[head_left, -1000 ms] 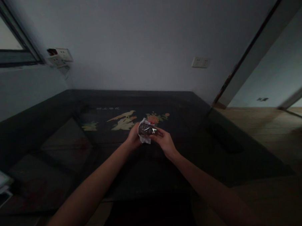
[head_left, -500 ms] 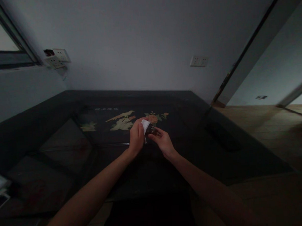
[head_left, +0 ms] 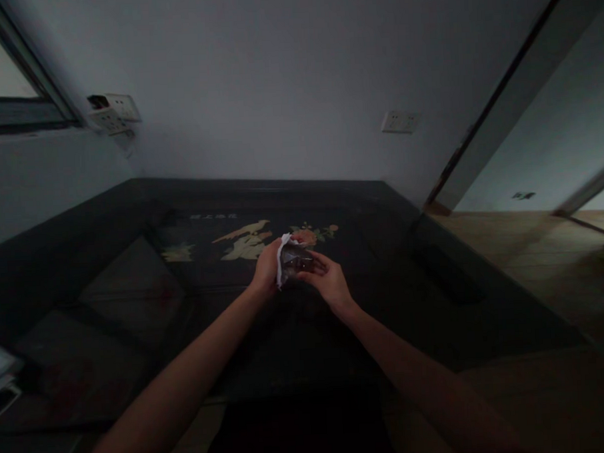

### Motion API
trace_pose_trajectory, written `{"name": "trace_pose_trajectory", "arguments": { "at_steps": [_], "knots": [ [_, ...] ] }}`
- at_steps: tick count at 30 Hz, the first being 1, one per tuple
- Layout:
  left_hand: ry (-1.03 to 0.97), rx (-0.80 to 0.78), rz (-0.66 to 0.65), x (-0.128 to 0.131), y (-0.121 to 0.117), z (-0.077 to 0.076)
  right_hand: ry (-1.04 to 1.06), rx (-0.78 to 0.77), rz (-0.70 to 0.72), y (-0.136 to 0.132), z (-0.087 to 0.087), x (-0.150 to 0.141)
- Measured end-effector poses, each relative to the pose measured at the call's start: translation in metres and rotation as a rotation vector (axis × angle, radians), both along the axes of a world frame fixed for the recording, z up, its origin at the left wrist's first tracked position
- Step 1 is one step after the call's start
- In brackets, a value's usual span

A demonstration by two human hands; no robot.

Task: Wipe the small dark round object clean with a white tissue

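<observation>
Over the dark table, my two hands are close together around a small dark, shiny, see-through object [head_left: 297, 260] that looks like glass; its exact kind is too dim to make out. My left hand [head_left: 266, 268] is closed on a thin white tissue [head_left: 280, 262], which lies along the left side of the object. On the right side, my right hand [head_left: 329, 279] grips the object between thumb and fingers. Some of the left fingers are hidden behind the tissue and the object.
The black table [head_left: 327, 345] has a painted bird [head_left: 242, 232] and flowers under its glossy top. A long dark object [head_left: 447, 273] lies at the right. Behind stands a pale wall [head_left: 256, 95] with a socket [head_left: 400, 122]. A white item [head_left: 0, 366] is at the left edge.
The tissue has opened out from a small folded patch into a strip along the object's left side. More of the dark object now shows. My left hand has shifted slightly left.
</observation>
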State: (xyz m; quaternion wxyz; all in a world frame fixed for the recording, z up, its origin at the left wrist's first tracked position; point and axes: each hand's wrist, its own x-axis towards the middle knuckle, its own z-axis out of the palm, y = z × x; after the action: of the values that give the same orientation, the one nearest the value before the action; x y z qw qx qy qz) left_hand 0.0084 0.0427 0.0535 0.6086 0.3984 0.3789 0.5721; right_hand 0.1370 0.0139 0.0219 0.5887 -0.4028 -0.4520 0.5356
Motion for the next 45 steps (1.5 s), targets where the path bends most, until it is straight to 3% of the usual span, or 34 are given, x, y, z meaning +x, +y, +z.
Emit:
{"name": "trace_pose_trajectory", "arguments": {
  "at_steps": [3,6,10,13,17,20,23,30,33,36,39,45],
  "knots": [
    [-0.170,-0.155,-0.113,0.001,0.004,0.000,-0.007,0.019,0.029,0.001,-0.001,0.000],
    [-0.121,-0.130,-0.046,0.002,0.003,-0.003,-0.015,0.001,0.041,0.002,-0.003,0.001],
    [0.240,0.182,0.163,0.002,-0.003,-0.011,-0.010,-0.031,0.019,0.002,-0.005,0.001],
    [0.508,0.407,0.249,0.001,-0.008,-0.014,-0.001,-0.023,-0.007,0.001,-0.005,0.000],
    [0.812,0.726,0.215,-0.001,-0.012,-0.012,-0.033,-0.002,-0.025,0.000,-0.004,0.000],
    [0.848,0.811,0.167,-0.002,-0.013,-0.009,-0.062,0.002,-0.032,0.000,-0.004,0.000],
    [0.653,0.666,0.164,-0.002,-0.009,-0.007,-0.062,0.001,-0.040,-0.001,-0.002,0.000],
    [0.002,0.003,0.006,0.001,0.004,-0.011,-0.011,0.011,-0.013,-0.003,0.003,-0.001],
    [-0.219,-0.156,-0.105,0.003,0.004,-0.010,-0.019,0.020,-0.006,-0.004,0.004,-0.002],
    [-0.252,-0.209,-0.077,0.007,0.002,-0.011,-0.024,0.017,0.002,-0.004,0.005,-0.001],
    [-0.130,-0.084,0.122,0.009,-0.003,-0.015,-0.029,0.022,-0.010,-0.003,0.005,-0.001],
    [0.501,0.559,0.309,0.008,-0.019,-0.018,-0.036,0.018,-0.057,-0.002,0.001,0.001]
  ]
}}
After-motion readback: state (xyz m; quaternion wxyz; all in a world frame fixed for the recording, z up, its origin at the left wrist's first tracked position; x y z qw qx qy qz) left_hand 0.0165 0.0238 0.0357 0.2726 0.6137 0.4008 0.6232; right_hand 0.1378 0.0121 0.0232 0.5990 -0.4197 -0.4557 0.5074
